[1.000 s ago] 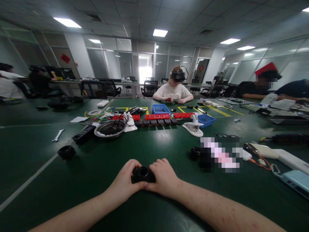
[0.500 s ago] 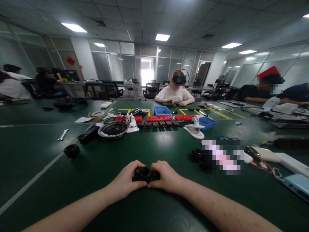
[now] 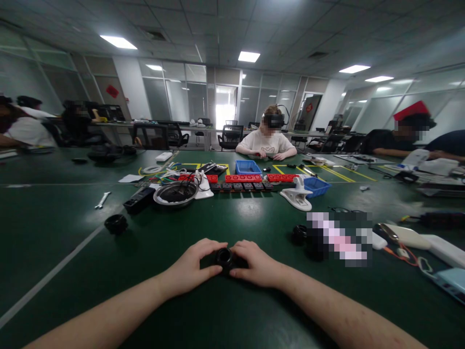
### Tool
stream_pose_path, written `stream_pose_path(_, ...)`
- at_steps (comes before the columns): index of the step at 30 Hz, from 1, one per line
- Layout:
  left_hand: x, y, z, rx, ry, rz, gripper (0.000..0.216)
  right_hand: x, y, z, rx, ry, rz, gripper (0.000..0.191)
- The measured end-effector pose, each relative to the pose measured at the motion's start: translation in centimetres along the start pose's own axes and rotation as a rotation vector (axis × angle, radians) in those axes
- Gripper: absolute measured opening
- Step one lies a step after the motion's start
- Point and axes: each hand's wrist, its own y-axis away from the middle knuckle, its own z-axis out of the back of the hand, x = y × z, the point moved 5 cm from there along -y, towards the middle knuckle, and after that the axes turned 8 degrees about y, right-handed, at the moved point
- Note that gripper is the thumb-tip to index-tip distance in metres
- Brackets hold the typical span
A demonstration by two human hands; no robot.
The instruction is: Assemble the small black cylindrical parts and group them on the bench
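Since 1 second ago the whole view has turned slightly left, so everything beyond the hands sits farther right. Taking 12 as straight ahead, a grey ceiling (image 3: 290, 29) spans the office, with glass walls (image 3: 194, 87) at the back and a bright doorway (image 3: 225, 109) at 12. A person (image 3: 269, 143) in a white top and headset sits across at 12, much as before; other people sit at 10 and 2.

The desk (image 3: 207, 315) is dark green, with a dull shine from the lights. It carries a metal bowl (image 3: 172, 204) at 11, 2 blue trays (image 3: 250, 171) at 12 and 1, red strips (image 3: 243, 178) in a row at 12, a white clip (image 3: 298, 198) at 1 and a wrench (image 3: 102, 200) at 10. A loose ring (image 3: 116, 224) lies at 10, and a similar black piece (image 3: 300, 234) at 1.

The main change is close in, at 12: the thumbs, nearly meeting 1 second ago, now stand apart. The left hand (image 3: 196, 264) is partly open, thumb and forefinger pinching the black ring (image 3: 224, 258). The right hand (image 3: 259, 266) curves loosely round its 3 o'clock side; whether it grips, I cannot tell. More of the round opening shows, suggesting a lighter hold while the ring is adjusted.
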Motion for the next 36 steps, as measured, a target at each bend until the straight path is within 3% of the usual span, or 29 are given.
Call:
stream_pose_path(3, 0.2, -0.2, -0.1, 0.003, -0.001, 0.015, 0.044, -0.3, -0.1, -0.1, 0.013, -0.035, -0.015, 0.019)
stream_pose_path(7, 0.1, -0.6, -0.7, -0.008, -0.016, 0.005, 0.044, -0.4, -0.3, -0.4, -0.011, 0.008, -0.095, 0.030)
stream_pose_path(11, 0.4, -0.9, -0.8, -0.135, -0.088, 0.073, 0.031, 0.2, -0.6, -0.8, -0.062, 0.166, -0.174, 0.034)
stream_pose_path(15, 0.9, -0.7, -0.9, -0.224, -0.145, 0.150, 0.038, 0.6, -0.5, -0.8, -0.115, 0.255, -0.196, 0.043)
stream_pose_path(19, 0.7, -0.3, -0.6, -0.130, -0.082, 0.097, 0.066, 0.3, -0.1, -0.2, -0.100, 0.076, -0.149, 0.050)
stream_pose_path(22, 0.7, -0.1, -0.1, -0.004, -0.019, 0.076, 0.059, 0.3, 0.1, 0.1, -0.035, -0.034, -0.070, 0.051)
stream_pose_path(27, 0.8, -0.5, 0.5, 0.093, 0.053, 0.106, 0.046, -0.2, -0.1, 0.1, -0.002, -0.091, -0.066, 0.026)
stream_pose_path(31, 1.0, -0.7, 0.1, 0.018, 0.053, 0.187, 0.038, -0.4, -0.3, -0.4, -0.007, -0.106, -0.161, 0.026)
stream_pose_path(36, 1.4, -0.5, -0.7, -0.242, -0.017, 0.268, 0.031, 0.2, -0.5, -0.6, -0.094, 0.174, -0.294, 0.035)
